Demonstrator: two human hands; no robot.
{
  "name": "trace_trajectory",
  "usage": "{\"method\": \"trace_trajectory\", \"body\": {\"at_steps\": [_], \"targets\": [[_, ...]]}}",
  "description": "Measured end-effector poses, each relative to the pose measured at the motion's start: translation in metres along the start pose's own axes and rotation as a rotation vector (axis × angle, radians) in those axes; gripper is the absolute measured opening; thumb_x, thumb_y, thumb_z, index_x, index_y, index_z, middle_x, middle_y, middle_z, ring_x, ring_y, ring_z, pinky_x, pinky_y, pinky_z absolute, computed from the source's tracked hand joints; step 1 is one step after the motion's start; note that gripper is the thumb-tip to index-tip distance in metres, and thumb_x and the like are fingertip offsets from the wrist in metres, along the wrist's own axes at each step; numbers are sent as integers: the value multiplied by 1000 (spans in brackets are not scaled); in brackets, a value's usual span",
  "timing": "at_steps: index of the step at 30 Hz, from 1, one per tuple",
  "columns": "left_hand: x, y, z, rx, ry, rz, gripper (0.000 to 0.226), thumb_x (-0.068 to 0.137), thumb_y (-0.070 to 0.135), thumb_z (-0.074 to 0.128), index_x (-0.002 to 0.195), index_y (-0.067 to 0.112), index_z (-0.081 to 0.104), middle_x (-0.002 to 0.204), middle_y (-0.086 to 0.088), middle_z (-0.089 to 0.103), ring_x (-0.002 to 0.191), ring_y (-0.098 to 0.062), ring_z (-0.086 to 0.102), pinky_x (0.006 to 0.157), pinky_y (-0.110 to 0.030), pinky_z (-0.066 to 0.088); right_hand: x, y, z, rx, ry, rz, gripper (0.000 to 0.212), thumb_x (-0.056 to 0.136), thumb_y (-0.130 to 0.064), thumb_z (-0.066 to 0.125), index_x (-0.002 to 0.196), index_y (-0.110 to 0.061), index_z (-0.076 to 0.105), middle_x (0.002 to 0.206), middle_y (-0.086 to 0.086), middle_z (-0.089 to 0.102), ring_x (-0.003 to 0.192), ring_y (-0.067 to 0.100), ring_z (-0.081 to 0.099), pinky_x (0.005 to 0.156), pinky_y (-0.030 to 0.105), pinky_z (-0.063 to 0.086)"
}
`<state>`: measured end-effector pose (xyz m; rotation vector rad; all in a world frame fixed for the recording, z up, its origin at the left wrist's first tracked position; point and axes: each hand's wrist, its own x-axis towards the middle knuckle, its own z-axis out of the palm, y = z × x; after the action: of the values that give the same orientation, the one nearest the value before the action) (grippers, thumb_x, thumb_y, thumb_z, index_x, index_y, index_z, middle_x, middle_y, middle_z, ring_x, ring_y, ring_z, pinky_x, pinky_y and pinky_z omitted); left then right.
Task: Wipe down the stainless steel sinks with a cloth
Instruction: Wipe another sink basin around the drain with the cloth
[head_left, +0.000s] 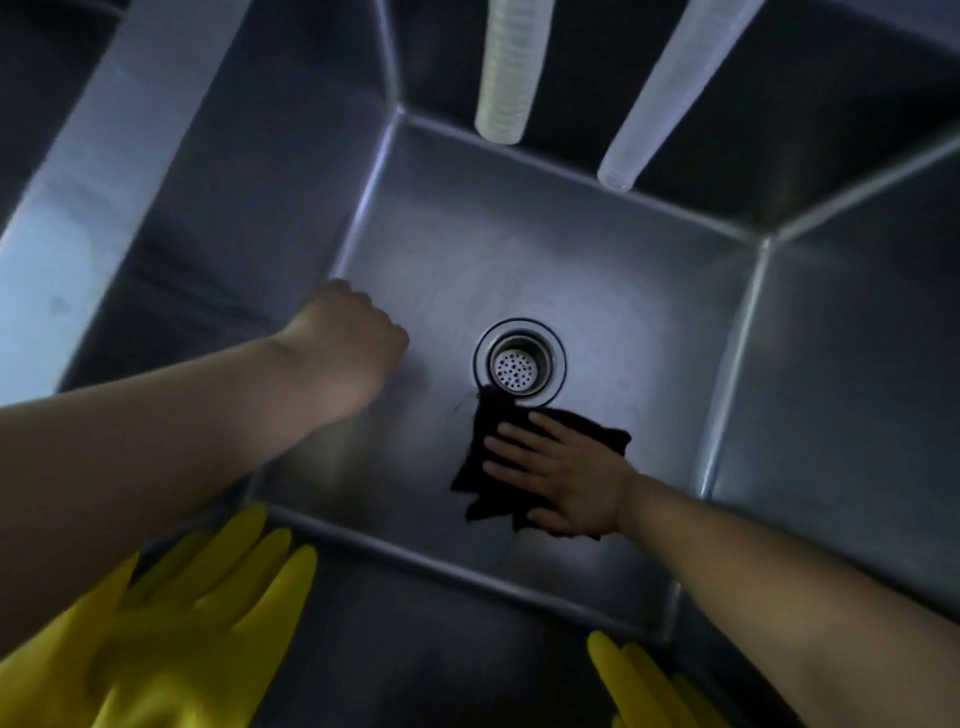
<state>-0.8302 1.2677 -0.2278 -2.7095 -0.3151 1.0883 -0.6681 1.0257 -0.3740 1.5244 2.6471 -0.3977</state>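
Observation:
I look straight down into a deep stainless steel sink (597, 270) with a round strainer drain (518, 364) in the middle of its floor. A dark cloth (483, 473) lies on the floor just in front of the drain, one corner touching the drain's rim. My right hand (561, 467) presses flat on the cloth with its fingers spread and straight. My left hand (348, 338) hangs over the left part of the sink floor near the left wall, fingers curled under, with nothing seen in it.
Two yellow rubber gloves hang over the near rim, one at the lower left (171, 634) and one at the lower right (639, 686). Two ribbed translucent hoses (506, 73) (660, 98) come down over the back wall. The sink's left rim (88, 197) is a broad flat ledge.

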Motion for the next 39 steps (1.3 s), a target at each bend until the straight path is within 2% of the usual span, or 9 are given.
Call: {"method": "trace_trajectory", "body": {"at_steps": [4, 8, 12, 19, 25, 29, 32, 36, 39], "targets": [[27, 26, 11, -102, -157, -53, 36, 93, 18, 45, 128, 11, 46, 127, -8, 51, 115, -26, 49, 96, -38, 34, -7, 34, -6, 2, 56, 286, 74, 84, -48, 43, 147, -14, 28, 154, 13, 24, 143, 33, 18, 117, 49, 13], [40, 49, 22, -87, -266, -57, 95, 83, 29, 67, 148, 2, 3, 156, -20, 4, 136, -40, 25, 101, -55, 33, -3, 64, -13, -24, 44, 543, 75, 85, -50, 35, 149, -15, 18, 156, 10, 11, 145, 29, 8, 118, 48, 10], [57, 69, 35, -174, -254, -63, 119, 76, 37, 76, 147, 0, -12, 154, -28, -9, 141, -46, 10, 107, -58, 27, 7, 99, -16, -36, 11, 739, 76, 85, -54, 24, 151, -20, 10, 159, 7, 3, 146, 24, -1, 119, 45, 1], [56, 78, 48, -194, -175, -47, 104, 85, 23, 67, 145, -6, -14, 150, -36, -9, 139, -52, 9, 111, -49, 27, 17, 109, -14, 62, 154, 1303, 73, 88, -50, 28, 152, -18, 11, 159, 10, 8, 147, 26, 3, 119, 45, 1], [55, 72, 38, -346, -200, 11, 113, 84, 14, 68, 145, 26, -27, 148, -38, -14, 138, -54, 3, 111, -51, 26, 37, 7, -5, 178, 190, 1647, 74, 89, -48, 37, 150, -11, 19, 157, 18, 15, 146, 34, 9, 117, 51, 4], [55, 75, 32, -351, -222, 7, 101, 90, 17, 61, 146, 31, -22, 147, -40, -13, 137, -55, 4, 110, -53, 25, 72, -76, 1, 311, 201, 1813, 74, 84, -46, 36, 147, -7, 31, 152, 22, 27, 142, 38, 22, 113, 56, 14], [57, 76, 31, -325, -218, 3, 101, 90, 19, 60, 146, 30, -24, 147, -41, -13, 137, -56, 5, 110, -52, 27, 84, -97, 2, 438, 247, 1971, 74, 83, -44, 40, 147, -8, 29, 153, 19, 26, 142, 36, 22, 113, 56, 14], [57, 77, 34, -308, -203, 8, 102, 89, 22, 62, 146, 28, -22, 146, -43, -10, 136, -57, 8, 108, -51, 29, 85, -75, -1, 431, 280, 2039, 78, 82, -42, 46, 147, -5, 25, 154, 22, 22, 143, 38, 18, 114, 55, 7], [57, 75, 36, -303, -181, 34, 99, 90, 21, 61, 147, 28, -20, 146, -43, -8, 136, -57, 10, 108, -51, 31, 76, -39, -3, 390, 241, 1925, 79, 84, -46, 37, 150, -9, 16, 157, 20, 12, 146, 35, 6, 116, 52, -2]]}}
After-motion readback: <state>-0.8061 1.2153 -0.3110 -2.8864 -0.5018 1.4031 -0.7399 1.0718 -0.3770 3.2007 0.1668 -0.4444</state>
